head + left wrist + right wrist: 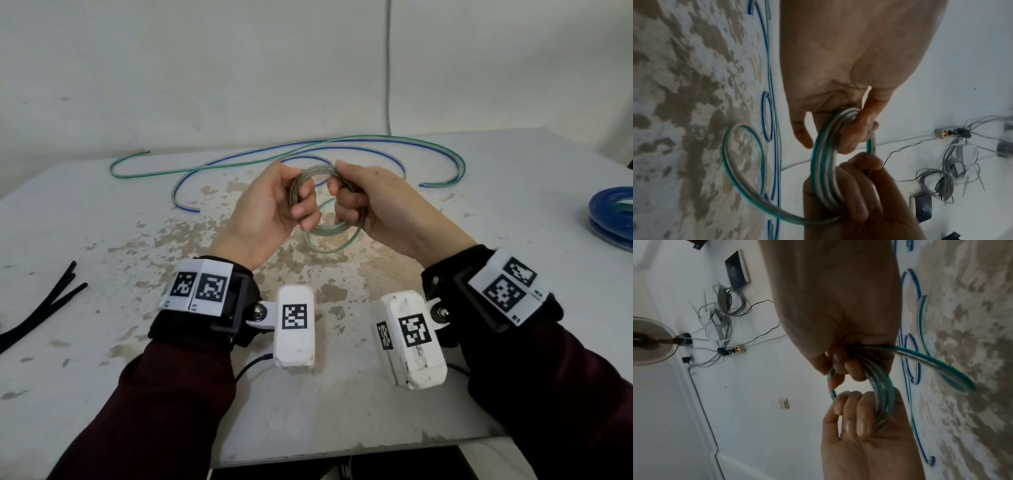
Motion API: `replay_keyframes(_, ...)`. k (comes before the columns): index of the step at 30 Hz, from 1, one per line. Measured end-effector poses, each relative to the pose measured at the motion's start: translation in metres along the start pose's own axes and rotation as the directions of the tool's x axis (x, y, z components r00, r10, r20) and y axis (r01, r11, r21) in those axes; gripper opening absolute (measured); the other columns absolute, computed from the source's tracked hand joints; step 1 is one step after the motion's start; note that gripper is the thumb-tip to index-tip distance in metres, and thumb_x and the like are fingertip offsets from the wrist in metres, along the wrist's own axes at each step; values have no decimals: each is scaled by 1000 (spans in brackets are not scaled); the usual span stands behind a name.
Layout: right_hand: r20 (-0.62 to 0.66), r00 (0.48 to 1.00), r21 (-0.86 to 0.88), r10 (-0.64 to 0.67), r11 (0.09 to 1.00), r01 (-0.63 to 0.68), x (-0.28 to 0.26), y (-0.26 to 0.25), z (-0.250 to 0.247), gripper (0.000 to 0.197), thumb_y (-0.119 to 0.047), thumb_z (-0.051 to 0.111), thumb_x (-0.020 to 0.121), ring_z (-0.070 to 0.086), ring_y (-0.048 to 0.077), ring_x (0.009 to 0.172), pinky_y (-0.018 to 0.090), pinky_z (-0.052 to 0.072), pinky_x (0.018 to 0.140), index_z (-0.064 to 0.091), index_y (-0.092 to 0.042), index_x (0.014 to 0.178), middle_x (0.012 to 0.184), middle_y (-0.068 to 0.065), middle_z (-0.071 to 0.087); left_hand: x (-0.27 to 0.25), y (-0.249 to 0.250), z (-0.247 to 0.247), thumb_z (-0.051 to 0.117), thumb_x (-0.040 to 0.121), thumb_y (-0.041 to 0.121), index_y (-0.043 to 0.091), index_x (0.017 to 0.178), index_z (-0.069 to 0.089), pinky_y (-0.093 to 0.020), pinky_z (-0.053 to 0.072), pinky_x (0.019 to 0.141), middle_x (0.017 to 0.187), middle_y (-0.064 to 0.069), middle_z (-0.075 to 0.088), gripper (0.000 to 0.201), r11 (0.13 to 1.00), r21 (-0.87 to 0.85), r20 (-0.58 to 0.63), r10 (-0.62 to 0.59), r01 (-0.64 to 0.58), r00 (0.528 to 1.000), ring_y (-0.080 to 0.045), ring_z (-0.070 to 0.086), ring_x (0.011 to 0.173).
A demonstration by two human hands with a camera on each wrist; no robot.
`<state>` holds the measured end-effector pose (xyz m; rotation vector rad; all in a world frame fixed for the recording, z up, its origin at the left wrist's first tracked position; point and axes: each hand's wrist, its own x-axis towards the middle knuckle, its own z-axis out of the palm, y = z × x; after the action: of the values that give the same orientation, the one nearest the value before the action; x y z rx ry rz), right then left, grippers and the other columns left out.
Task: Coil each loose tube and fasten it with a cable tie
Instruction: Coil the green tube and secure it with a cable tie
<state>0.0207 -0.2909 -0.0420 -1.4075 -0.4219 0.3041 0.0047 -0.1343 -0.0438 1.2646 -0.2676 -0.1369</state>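
A clear tube with a green stripe is wound into a small coil (317,173) held above the table. My left hand (303,209) grips the coil's left side, fingers curled through it. My right hand (346,202) grips the right side the same way. One loose turn (334,240) of the tube hangs below the hands down to the table. The left wrist view shows the coil (823,162) between my left hand (840,126) above and my right hand (859,204) below. In the right wrist view the coil (885,400) sits between my right hand (840,368) and my left hand (855,417).
Long loose tubes, one blue-striped (191,181) and one green-striped (137,164), curve across the far part of the worn white table (171,394). Black cable ties (51,301) lie at the left edge. Coiled blue tubes (613,212) are stacked at the right edge.
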Motion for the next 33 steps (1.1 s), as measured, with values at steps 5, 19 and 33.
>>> replay_keyframes(5, 27, 1000, 7, 15, 1000, -15, 1, 0, 0, 41, -22, 32, 103, 40, 15, 49, 24, 39, 58, 57, -6, 75, 49, -1, 36, 1, -6, 5, 30, 103, 22, 10, 70, 41, -23, 22, 55, 54, 6, 45, 37, 998, 44, 8, 36, -36, 999, -7, 27, 47)
replay_keyframes(19, 126, 992, 2, 17, 1000, -17, -2, -5, -3, 38, -26, 31, 104, 40, 14, 54, 21, 38, 59, 62, -8, 88, 53, -4, 32, 2, -4, 1, 30, 100, 28, 10, 68, 46, -19, 25, 41, 60, -2, 36, 40, 998, -36, -30, 58, -59, 998, -9, 28, 41)
replay_keyframes(33, 107, 994, 60, 19, 998, -26, -2, 4, 4, 40, -27, 32, 104, 67, 17, 76, 37, 54, 85, 65, -7, 93, 77, 7, 71, 6, -5, -6, 32, 103, 35, 14, 65, 42, -22, 17, 47, 44, 9, 24, 45, 990, -113, -201, 65, -89, 978, -5, 19, 37)
